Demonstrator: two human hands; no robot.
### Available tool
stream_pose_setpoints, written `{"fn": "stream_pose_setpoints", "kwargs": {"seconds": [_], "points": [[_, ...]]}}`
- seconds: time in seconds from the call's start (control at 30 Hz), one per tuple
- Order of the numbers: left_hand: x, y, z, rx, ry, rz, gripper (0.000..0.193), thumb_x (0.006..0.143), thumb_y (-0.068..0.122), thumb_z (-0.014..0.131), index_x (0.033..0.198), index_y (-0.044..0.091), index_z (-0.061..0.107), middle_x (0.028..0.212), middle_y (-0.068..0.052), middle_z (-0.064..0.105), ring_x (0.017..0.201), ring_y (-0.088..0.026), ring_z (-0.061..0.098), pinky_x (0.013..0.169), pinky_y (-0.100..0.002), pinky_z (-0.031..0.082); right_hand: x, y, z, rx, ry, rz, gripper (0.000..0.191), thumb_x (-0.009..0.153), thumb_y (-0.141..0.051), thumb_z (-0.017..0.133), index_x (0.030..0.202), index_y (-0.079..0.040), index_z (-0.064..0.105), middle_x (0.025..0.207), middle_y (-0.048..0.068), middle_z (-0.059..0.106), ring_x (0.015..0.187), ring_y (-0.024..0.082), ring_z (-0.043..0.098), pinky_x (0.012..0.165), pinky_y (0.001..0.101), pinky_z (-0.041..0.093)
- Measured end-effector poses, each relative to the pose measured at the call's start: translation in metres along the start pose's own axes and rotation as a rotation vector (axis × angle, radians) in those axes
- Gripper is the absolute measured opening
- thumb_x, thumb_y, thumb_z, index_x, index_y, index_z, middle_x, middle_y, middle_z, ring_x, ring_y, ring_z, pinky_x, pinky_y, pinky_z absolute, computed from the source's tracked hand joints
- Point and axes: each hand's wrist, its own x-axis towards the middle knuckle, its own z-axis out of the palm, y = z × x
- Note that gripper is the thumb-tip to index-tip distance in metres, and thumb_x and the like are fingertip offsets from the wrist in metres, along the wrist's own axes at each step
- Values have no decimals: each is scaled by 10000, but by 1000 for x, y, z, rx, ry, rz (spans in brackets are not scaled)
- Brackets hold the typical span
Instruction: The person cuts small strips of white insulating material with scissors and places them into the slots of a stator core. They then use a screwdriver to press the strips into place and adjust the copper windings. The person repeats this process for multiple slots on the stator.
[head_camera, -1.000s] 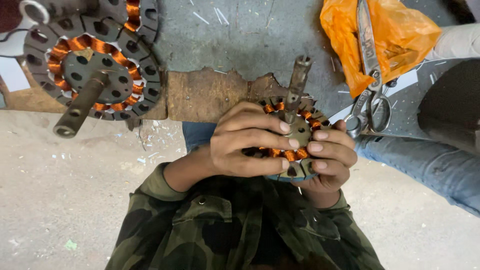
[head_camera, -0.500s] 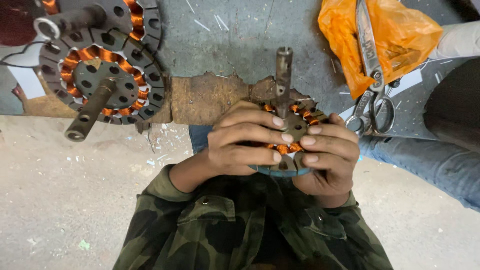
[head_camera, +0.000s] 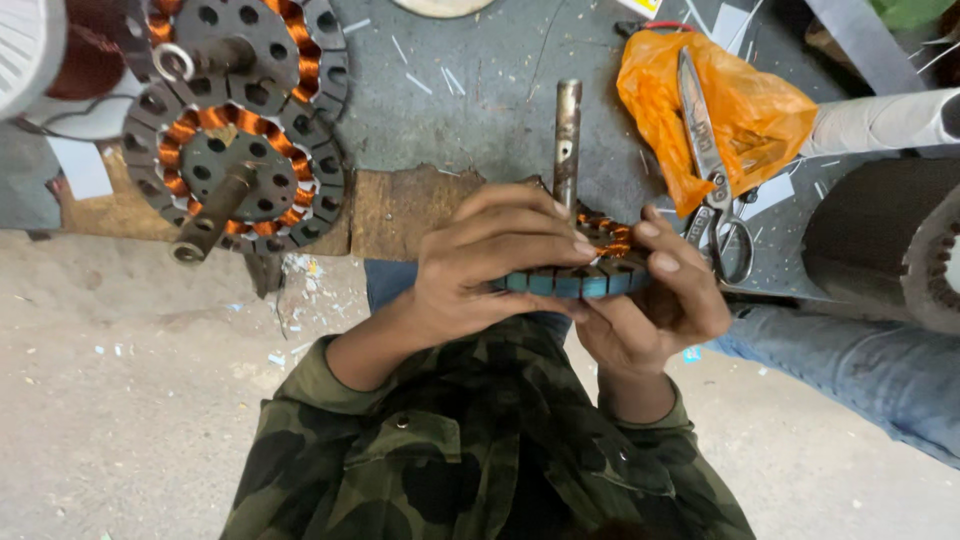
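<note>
Both my hands hold a round motor stator (head_camera: 575, 282) with a teal rim and copper windings; its metal shaft (head_camera: 567, 140) points up and away from me. My left hand (head_camera: 490, 265) wraps over the stator's left side, fingers across its top. From underneath and on the right, my right hand (head_camera: 655, 315) cups it, with fingertips on the rim. The stator now lies almost edge-on to the camera, so most of its windings are hidden.
Two more wound stators with shafts (head_camera: 232, 185) (head_camera: 250, 50) lie at the upper left on a grey surface. A wooden block (head_camera: 400, 210) sits beyond my hands. Scissors (head_camera: 715, 180) rest on an orange plastic bag (head_camera: 740, 110). A jeans-clad leg (head_camera: 860, 360) is on the right.
The stator has been tilted from face-up to nearly edge-on, and its shaft has swung upright. My hands shifted around the rim and the view moved closer.
</note>
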Motion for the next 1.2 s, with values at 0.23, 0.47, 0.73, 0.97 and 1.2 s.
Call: {"fn": "stream_pose_setpoints", "kwargs": {"seconds": [0.23,0.47,0.73,0.97,1.2], "points": [[-9,11,1,-33,127,-94,665,787,123,894,1350,36,551,1254,-97,664,1218,-257,630,1075,-392,500,15,-9,-2,-36,-4,102,196,887,107,768,1014,-14,680,1282,146,429,1195,368,626,1017,446,600],[-6,25,12,-623,206,-347,545,1000,-57,695,1502,3,489,1360,-99,644,1301,-126,622,1119,-301,574,24,-12,-6,50,51,243,259,890,201,778,1003,-13,685,1299,99,483,1125,262,662,990,357,599],[9,36,-12,-28,-19,-195,544,841,171,877,1335,104,659,1272,-48,710,1219,-254,643,1078,-373,494,17,-11,-9,143,35,227,268,870,221,707,976,-23,679,1289,104,441,1157,271,606,1016,380,611],[5,24,-6,-123,28,-234,382,877,115,874,1233,143,738,1243,-13,758,1135,-169,680,1049,-312,500,16,3,-6,-63,22,6,216,829,82,821,934,-64,701,1169,94,394,1087,304,596,892,376,581],[10,29,0,-121,136,-335,380,858,85,864,1219,121,750,1158,-23,766,1113,-146,683,1023,-314,536,40,-7,-13,-152,-130,35,208,972,107,730,1112,-47,714,1268,122,502,1209,338,614,926,359,580]]}}
